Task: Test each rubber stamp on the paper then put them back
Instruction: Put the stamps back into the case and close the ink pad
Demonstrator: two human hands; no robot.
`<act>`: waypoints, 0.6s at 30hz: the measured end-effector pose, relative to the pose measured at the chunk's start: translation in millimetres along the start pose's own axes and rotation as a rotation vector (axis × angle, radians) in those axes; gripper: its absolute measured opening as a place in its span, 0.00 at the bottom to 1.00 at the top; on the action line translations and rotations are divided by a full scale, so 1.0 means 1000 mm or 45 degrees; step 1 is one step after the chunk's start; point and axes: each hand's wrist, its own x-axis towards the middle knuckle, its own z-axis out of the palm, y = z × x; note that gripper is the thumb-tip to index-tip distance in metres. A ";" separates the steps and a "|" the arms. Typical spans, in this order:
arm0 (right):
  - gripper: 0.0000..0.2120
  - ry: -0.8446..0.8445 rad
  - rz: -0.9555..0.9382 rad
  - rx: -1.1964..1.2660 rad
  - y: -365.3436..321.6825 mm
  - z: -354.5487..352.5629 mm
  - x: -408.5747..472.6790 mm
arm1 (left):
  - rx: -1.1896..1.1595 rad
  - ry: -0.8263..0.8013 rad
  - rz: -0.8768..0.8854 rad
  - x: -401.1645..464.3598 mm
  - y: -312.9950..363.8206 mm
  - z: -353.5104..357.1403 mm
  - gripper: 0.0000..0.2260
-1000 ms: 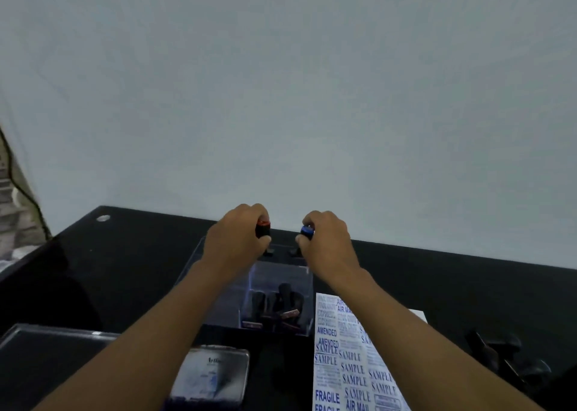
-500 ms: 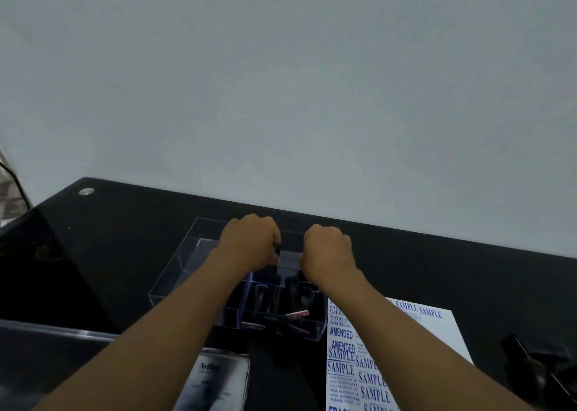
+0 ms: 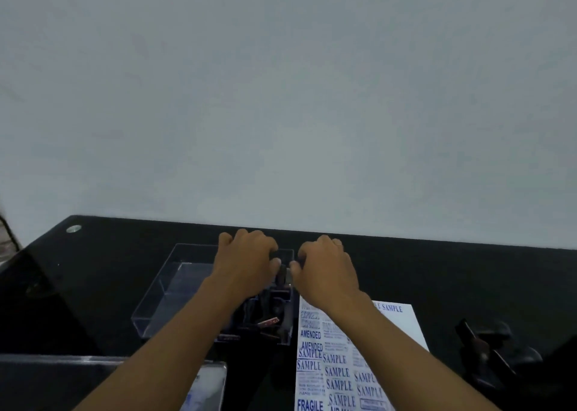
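Paper (image 3: 340, 376) up front is already packed with blue prints – SAMPLE, AMENDED, FRAGILE. Behind it both hands, left hand (image 3: 246, 265) and right hand (image 3: 327, 270), are curled over the clear box (image 3: 162, 298), each apparently pinching a stamp (image 3: 282, 275) – probably slotting them back beside the others

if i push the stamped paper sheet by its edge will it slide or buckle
The paper sheet looks thin and lies flat on the glossy black table, so it would probably slide easily. Pushed from one edge, it may buckle rather than move as a stiff piece. Probably very light.
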 end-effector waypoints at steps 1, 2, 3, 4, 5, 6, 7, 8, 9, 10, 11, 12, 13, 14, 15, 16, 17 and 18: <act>0.13 0.025 0.028 0.023 0.009 -0.009 -0.010 | -0.037 0.012 0.034 -0.005 0.016 -0.004 0.12; 0.12 0.040 0.053 0.041 0.016 -0.015 -0.018 | -0.076 0.016 0.058 -0.009 0.028 -0.006 0.12; 0.12 0.060 0.083 0.053 0.026 -0.021 -0.028 | -0.114 0.017 0.090 -0.013 0.043 -0.006 0.13; 0.11 0.076 0.126 0.065 0.038 -0.031 -0.040 | -0.145 0.010 0.127 -0.017 0.061 -0.007 0.14; 0.11 0.089 0.162 0.080 0.048 -0.036 -0.049 | -0.175 -0.010 0.150 -0.020 0.074 -0.005 0.14; 0.10 0.100 0.216 0.092 0.064 -0.045 -0.061 | -0.209 -0.034 0.183 -0.023 0.093 -0.003 0.15; 0.09 0.094 0.263 0.102 0.077 -0.050 -0.070 | -0.255 -0.072 0.205 -0.025 0.107 -0.001 0.15; 0.09 0.088 0.314 0.101 0.095 -0.057 -0.083 | -0.311 -0.121 0.228 -0.028 0.127 0.002 0.16; 0.09 0.075 0.351 0.096 0.109 -0.061 -0.092 | -0.367 -0.166 0.241 -0.031 0.142 0.005 0.16; 0.09 0.065 0.406 0.096 0.127 -0.068 -0.106 | -0.409 -0.205 0.257 -0.036 0.164 0.009 0.16; 0.09 0.061 0.457 0.097 0.140 -0.073 -0.115 | -0.434 -0.228 0.265 -0.039 0.179 0.013 0.15; 0.09 0.066 0.522 0.103 0.156 -0.079 -0.127 | -0.440 -0.246 0.288 -0.041 0.196 0.017 0.15; 0.09 0.067 0.587 0.107 0.171 -0.085 -0.139 | -0.444 -0.268 0.308 -0.043 0.211 0.022 0.15; 0.09 0.069 0.636 0.113 0.184 -0.089 -0.149 | -0.454 -0.289 0.326 -0.044 0.224 0.027 0.16; 0.11 0.076 0.682 0.108 0.199 -0.094 -0.161 | -0.467 -0.312 0.351 -0.045 0.239 0.031 0.17; 0.12 0.088 0.720 0.099 0.212 -0.096 -0.171 | -0.474 -0.330 0.372 -0.045 0.251 0.036 0.17; 0.14 0.105 0.763 0.093 0.228 -0.100 -0.182 | -0.477 -0.344 0.395 -0.046 0.266 0.040 0.17; 0.16 0.113 0.803 0.092 0.240 -0.102 -0.190 | -0.480 -0.355 0.403 -0.047 0.276 0.044 0.17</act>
